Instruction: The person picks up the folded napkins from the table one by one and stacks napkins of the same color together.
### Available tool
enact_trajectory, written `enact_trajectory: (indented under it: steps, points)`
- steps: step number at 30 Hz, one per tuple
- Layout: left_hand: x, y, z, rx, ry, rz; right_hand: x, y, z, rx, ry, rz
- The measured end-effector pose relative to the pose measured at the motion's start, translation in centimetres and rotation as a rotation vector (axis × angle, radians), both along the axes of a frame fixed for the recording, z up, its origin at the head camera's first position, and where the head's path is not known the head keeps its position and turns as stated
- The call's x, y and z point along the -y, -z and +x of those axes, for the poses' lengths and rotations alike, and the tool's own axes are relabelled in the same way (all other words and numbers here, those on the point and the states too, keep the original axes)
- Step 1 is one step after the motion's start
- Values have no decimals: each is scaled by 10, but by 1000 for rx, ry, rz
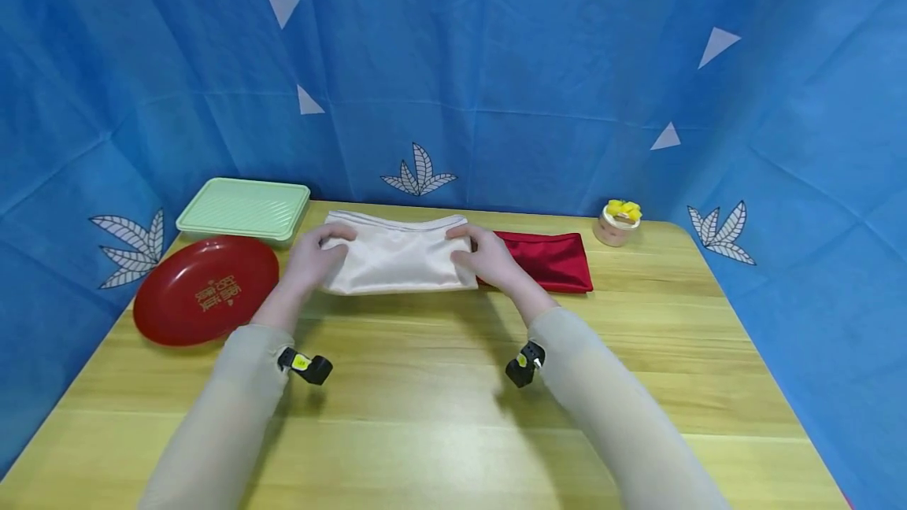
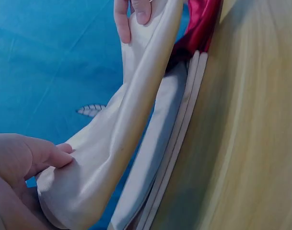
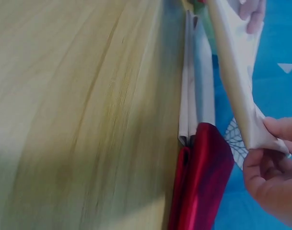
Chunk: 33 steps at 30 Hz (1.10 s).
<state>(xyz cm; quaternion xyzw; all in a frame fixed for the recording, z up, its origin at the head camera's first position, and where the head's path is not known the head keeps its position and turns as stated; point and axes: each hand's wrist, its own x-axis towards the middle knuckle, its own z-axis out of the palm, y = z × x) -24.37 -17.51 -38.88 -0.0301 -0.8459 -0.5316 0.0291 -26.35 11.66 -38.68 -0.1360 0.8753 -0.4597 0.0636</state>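
A folded white satin cloth point(image 1: 400, 258) is held up between both hands over the far part of the table. My left hand point(image 1: 312, 258) pinches its left end, thumb on the near face. At the right end, my right hand point(image 1: 492, 258) pinches it between thumb and fingers. Under the raised cloth, the wrist views show another folded pale cloth point(image 2: 170, 105) lying on the table; from the head it is hidden. A folded dark red satin cloth point(image 1: 549, 262) lies beside it, partly behind my right hand.
Left of my left hand sits a red oval plate point(image 1: 177, 290) with gold lettering. Behind it stands a light green lidded box point(image 1: 244, 209). A small cup with a yellow top point(image 1: 616, 225) is at the back right. Blue curtain point(image 1: 538, 61) hangs along the table's point(image 1: 425, 431) back and sides.
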Motion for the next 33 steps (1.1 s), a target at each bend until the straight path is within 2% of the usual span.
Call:
enact_trajectory:
  steps: [5,10,18,22,27,33]
  points:
    - [5,2,-16,-13,-58,-93,15,5,-13,-3,72,32]
    - [7,7,-31,-19,-113,-191,23,13,-23,-36,90,78]
    - [7,15,-39,-75,-161,-307,28,14,-26,-93,57,140]
    - [10,16,-33,-56,-169,-385,24,11,-23,-110,34,179]
    - [14,10,-16,-14,-191,-421,12,6,-17,-138,3,189]
    - [22,2,8,-95,-115,-467,-12,3,3,-180,-30,216]
